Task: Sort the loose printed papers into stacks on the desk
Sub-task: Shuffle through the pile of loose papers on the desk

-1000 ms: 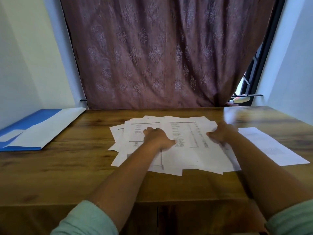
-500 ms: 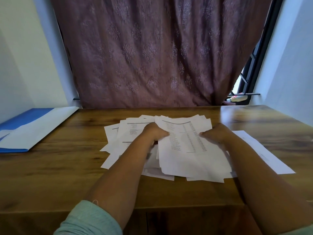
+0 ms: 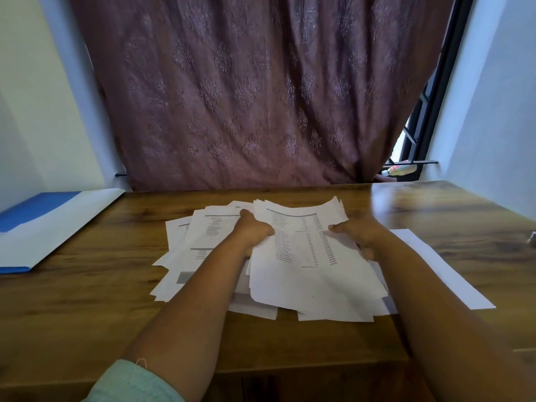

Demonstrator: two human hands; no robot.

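Left hand (image 3: 253, 227): gripping left edge of the raised sheaf (image 3: 307, 256), fingers curled.
Right hand (image 3: 358, 236): gripping right edge of same sheaf, thumb lying on top.
Loose papers (image 3: 185, 248): lying fanned at desk (image 3: 87, 300) centre, beneath sheaf.
Single sheet (image 3: 441, 268): lying right.
Blue folder (image 3: 34, 227): resting far left.

Two hands (image 3: 255, 227), one envelope (image 3: 55, 227)

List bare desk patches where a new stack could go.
Free: the desk between the folder and the paper pile; the back right corner beyond the single sheet; the front strip nearest the person. Crowded: the centre, where left hand and right hand grip the pile.
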